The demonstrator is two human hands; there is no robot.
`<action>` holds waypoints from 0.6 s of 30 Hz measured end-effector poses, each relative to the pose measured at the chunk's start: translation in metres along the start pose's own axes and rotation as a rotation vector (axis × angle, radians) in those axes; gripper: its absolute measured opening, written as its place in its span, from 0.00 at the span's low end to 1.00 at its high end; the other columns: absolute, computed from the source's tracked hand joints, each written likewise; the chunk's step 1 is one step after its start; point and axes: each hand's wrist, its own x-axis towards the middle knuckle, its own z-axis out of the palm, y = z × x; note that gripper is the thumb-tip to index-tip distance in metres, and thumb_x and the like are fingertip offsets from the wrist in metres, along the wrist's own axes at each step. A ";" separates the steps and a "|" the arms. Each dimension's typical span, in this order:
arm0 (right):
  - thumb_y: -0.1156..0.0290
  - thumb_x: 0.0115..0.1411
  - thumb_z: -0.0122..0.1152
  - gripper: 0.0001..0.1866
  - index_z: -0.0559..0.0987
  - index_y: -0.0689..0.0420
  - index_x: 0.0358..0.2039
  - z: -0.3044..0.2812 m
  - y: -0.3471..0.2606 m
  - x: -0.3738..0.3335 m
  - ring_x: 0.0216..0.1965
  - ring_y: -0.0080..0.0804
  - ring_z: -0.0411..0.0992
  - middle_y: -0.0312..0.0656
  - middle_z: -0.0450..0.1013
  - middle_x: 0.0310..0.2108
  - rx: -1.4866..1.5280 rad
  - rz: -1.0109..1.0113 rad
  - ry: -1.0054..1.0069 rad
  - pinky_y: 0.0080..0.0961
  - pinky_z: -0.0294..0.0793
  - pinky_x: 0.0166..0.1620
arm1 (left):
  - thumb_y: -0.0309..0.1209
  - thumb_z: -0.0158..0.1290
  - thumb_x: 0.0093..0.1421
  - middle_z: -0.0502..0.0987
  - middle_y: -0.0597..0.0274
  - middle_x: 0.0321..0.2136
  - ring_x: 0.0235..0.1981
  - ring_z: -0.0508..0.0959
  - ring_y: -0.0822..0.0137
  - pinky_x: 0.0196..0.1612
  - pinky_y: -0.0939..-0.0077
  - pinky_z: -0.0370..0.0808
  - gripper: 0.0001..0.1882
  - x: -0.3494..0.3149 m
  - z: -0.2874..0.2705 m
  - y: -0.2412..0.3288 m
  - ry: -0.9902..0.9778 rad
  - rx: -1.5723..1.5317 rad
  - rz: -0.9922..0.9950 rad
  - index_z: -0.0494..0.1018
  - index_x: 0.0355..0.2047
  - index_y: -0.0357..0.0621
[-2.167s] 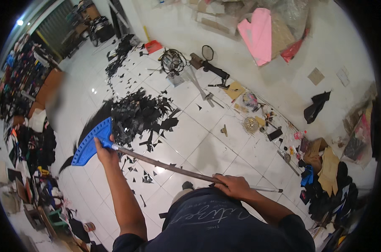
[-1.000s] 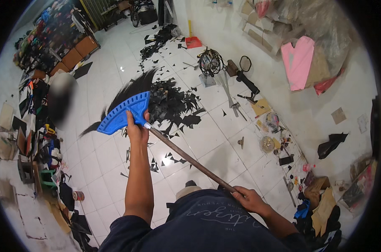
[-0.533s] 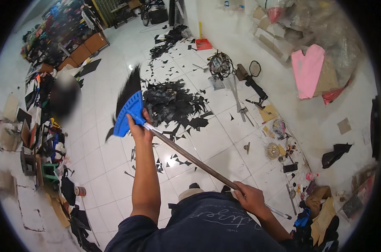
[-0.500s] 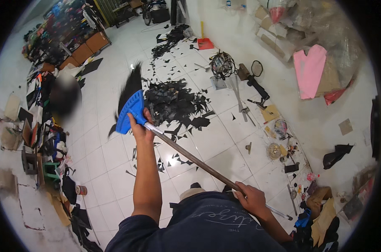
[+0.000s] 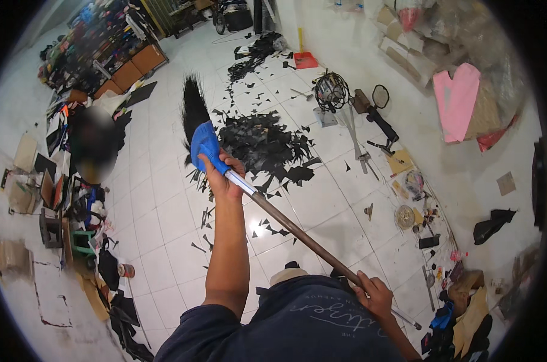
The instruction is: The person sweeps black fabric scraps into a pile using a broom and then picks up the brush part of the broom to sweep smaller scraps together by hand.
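Observation:
A broom (image 5: 306, 240) with a blue head, black bristles and a brown handle slants across in front of me, held up off the floor. My left hand (image 5: 224, 175) is closed round its neck, just below the blue head. Farther down the handle, near its lower right end, my right hand (image 5: 373, 294) grips the pole. The bristles point away from me and the head is turned partly edge-on. Just beyond and to the right of the broom head lies a heap of black scraps (image 5: 261, 142) on the white tiles.
More black scraps (image 5: 253, 57) lie farther off, near a red dustpan (image 5: 305, 60) by the right wall. Coiled cables (image 5: 332, 92), metal rods and small tools line the right side. Piled goods, a green stool (image 5: 82, 242) and a tin (image 5: 126, 270) stand along the left.
The broom head has turned about its handle, from broad side toward more edge-on. My view has shifted slightly left; both hands remain on the broom.

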 end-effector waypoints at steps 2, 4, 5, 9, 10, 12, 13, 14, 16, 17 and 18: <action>0.62 0.49 0.63 0.21 0.75 0.52 0.44 -0.003 -0.006 0.002 0.20 0.33 0.67 0.38 0.66 0.19 0.121 0.082 -0.129 0.27 0.68 0.24 | 0.50 0.52 0.53 0.72 0.64 0.20 0.20 0.73 0.73 0.23 0.84 0.75 0.23 0.002 0.001 -0.007 0.046 0.086 0.084 0.69 0.30 0.39; 0.62 0.51 0.61 0.20 0.74 0.54 0.45 -0.006 -0.006 0.004 0.21 0.33 0.68 0.39 0.67 0.20 0.224 0.136 -0.217 0.27 0.69 0.25 | 0.51 0.51 0.52 0.72 0.64 0.20 0.20 0.73 0.74 0.23 0.86 0.75 0.25 0.002 0.000 -0.013 0.063 0.172 0.135 0.69 0.31 0.38; 0.63 0.52 0.61 0.20 0.74 0.54 0.45 -0.009 -0.003 0.004 0.22 0.32 0.69 0.40 0.69 0.22 0.266 0.151 -0.243 0.26 0.69 0.27 | 0.52 0.51 0.52 0.72 0.64 0.20 0.20 0.73 0.75 0.23 0.87 0.75 0.25 0.000 0.002 -0.013 0.060 0.216 0.145 0.69 0.31 0.38; 0.64 0.56 0.57 0.18 0.73 0.56 0.47 -0.002 -0.005 0.006 0.28 0.27 0.71 0.42 0.74 0.28 0.687 0.306 -0.375 0.22 0.69 0.33 | 0.55 0.48 0.53 0.71 0.63 0.25 0.22 0.72 0.76 0.23 0.87 0.74 0.29 0.005 -0.001 -0.015 0.040 0.278 0.166 0.67 0.36 0.38; 0.64 0.57 0.57 0.18 0.72 0.56 0.47 0.001 -0.003 0.007 0.30 0.26 0.71 0.42 0.74 0.29 0.699 0.297 -0.401 0.22 0.69 0.34 | 0.56 0.47 0.53 0.71 0.62 0.26 0.23 0.72 0.76 0.23 0.86 0.74 0.30 0.009 -0.004 -0.012 0.027 0.280 0.146 0.67 0.37 0.38; 0.64 0.57 0.56 0.19 0.72 0.56 0.48 0.003 0.007 0.009 0.32 0.24 0.71 0.42 0.75 0.31 0.708 0.281 -0.458 0.20 0.69 0.37 | 0.56 0.46 0.54 0.70 0.62 0.27 0.24 0.71 0.75 0.25 0.86 0.74 0.30 0.013 -0.009 -0.011 0.009 0.295 0.127 0.67 0.37 0.37; 0.64 0.58 0.55 0.18 0.71 0.58 0.48 0.003 0.013 0.009 0.32 0.24 0.71 0.42 0.74 0.30 0.693 0.222 -0.400 0.20 0.69 0.38 | 0.56 0.46 0.54 0.70 0.62 0.27 0.24 0.71 0.74 0.25 0.85 0.74 0.30 0.015 -0.010 -0.009 -0.001 0.304 0.116 0.67 0.38 0.37; 0.64 0.58 0.55 0.19 0.71 0.58 0.47 -0.002 0.011 0.016 0.33 0.25 0.71 0.42 0.75 0.31 0.662 0.253 -0.459 0.20 0.69 0.38 | 0.55 0.45 0.55 0.70 0.61 0.27 0.24 0.71 0.73 0.26 0.85 0.74 0.29 0.016 -0.017 -0.010 0.022 0.326 0.119 0.67 0.38 0.37; 0.63 0.58 0.54 0.19 0.71 0.60 0.47 -0.013 0.002 0.034 0.34 0.25 0.72 0.43 0.75 0.33 0.607 0.316 -0.577 0.21 0.70 0.39 | 0.55 0.45 0.56 0.71 0.61 0.27 0.25 0.72 0.72 0.27 0.84 0.74 0.29 0.015 -0.033 -0.004 0.067 0.379 0.125 0.67 0.38 0.38; 0.59 0.57 0.54 0.21 0.71 0.59 0.47 -0.007 0.002 0.031 0.34 0.30 0.74 0.45 0.75 0.34 0.616 0.240 -0.446 0.25 0.70 0.37 | 0.53 0.45 0.57 0.71 0.60 0.28 0.25 0.72 0.71 0.28 0.83 0.75 0.27 0.019 -0.042 -0.001 0.118 0.345 0.151 0.67 0.39 0.38; 0.58 0.57 0.55 0.22 0.71 0.58 0.48 -0.006 0.002 0.035 0.34 0.33 0.74 0.45 0.75 0.34 0.560 0.223 -0.476 0.26 0.70 0.37 | 0.53 0.45 0.57 0.72 0.59 0.29 0.26 0.73 0.69 0.29 0.80 0.75 0.27 0.022 -0.051 0.003 0.097 0.287 0.098 0.67 0.40 0.38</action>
